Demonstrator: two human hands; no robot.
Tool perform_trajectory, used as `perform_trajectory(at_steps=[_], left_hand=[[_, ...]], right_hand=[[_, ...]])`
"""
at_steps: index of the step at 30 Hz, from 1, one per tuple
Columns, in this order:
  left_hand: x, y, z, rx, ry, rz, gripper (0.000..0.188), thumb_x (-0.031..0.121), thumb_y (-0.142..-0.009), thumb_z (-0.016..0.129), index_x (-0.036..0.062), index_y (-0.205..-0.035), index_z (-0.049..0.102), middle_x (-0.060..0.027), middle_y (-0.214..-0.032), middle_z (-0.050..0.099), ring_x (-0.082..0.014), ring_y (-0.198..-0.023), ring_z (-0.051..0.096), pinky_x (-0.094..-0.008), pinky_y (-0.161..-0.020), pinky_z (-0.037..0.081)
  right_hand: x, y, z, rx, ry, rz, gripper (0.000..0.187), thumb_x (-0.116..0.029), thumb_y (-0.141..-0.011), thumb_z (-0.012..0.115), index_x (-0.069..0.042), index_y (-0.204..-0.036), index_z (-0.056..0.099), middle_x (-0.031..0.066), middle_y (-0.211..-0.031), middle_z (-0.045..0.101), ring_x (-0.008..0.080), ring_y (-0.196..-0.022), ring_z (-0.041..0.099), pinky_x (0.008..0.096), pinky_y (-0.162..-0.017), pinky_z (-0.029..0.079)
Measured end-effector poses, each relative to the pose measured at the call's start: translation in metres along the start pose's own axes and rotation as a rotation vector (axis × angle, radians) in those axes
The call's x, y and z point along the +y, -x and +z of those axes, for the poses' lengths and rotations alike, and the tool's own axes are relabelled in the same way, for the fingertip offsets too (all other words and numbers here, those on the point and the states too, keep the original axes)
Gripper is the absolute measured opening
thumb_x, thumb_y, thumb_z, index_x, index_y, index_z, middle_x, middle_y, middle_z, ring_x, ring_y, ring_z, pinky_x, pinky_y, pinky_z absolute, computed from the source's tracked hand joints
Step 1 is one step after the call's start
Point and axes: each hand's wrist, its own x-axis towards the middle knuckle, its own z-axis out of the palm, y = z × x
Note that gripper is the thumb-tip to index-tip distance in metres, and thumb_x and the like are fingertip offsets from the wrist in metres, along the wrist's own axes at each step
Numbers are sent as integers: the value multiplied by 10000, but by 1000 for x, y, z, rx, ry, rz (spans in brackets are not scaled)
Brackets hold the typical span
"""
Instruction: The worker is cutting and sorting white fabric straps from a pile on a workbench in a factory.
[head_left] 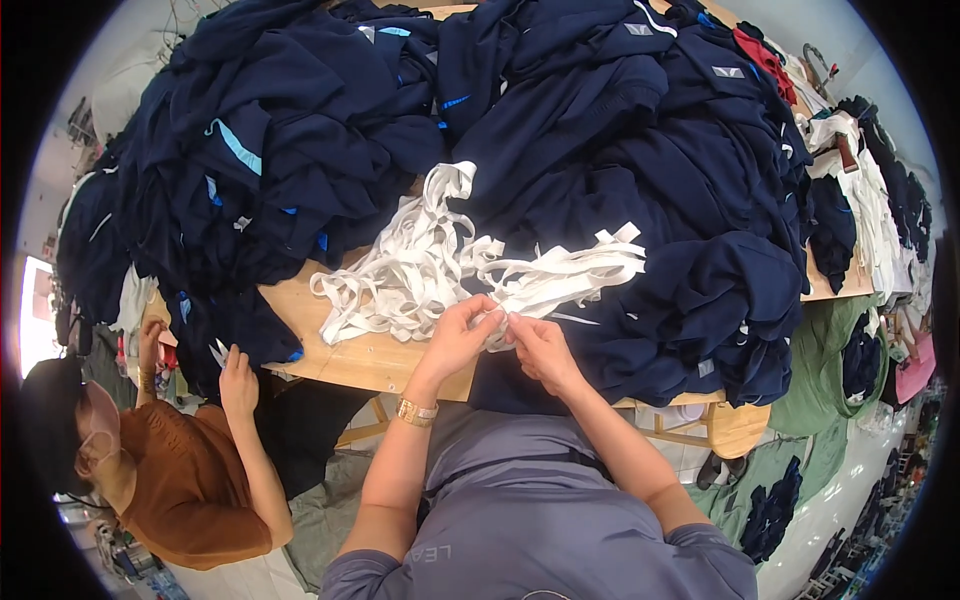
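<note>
My left hand and my right hand are close together over the table's near edge, fingers pinched. Between their fingertips is the near end of a white fabric strip, mostly covered by the fingers. Just beyond them, a bundle of long white strips stretches to the right over navy cloth. To the left, a tangled heap of white strips rests on the wooden tabletop. Beside my right hand lies a big mound of navy garments.
Another navy garment pile rises at the far left. A co-worker in a brown shirt stands at my left, holding small snips. White garments hang over a table on the right. Below them is green cloth. A wooden stool shows under the edge.
</note>
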Motion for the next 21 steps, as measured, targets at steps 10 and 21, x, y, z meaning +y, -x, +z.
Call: perform_trajectory(at_steps=[10,21], left_hand=[[10,-1,-5,-169,107,-40,179,232,-869,600,71,-794,575,89,-606,442,7,-525,331,-164,-467,251],[13,0,2,-104,69,74,165,205,-864,610,54,-823,557,82,-656,458,6,-576,376,-154,-506,299]], right_hand=[[-8,1,-1,-14,50,47,360,-364,-926,469,-66,-729,507,-84,-447,275,18,-339,190,200,-324,141],[-21,1,4,107,56,-118,260,-280,-897,545,-49,-780,531,-77,-469,345,7,-329,236,198,-313,155]])
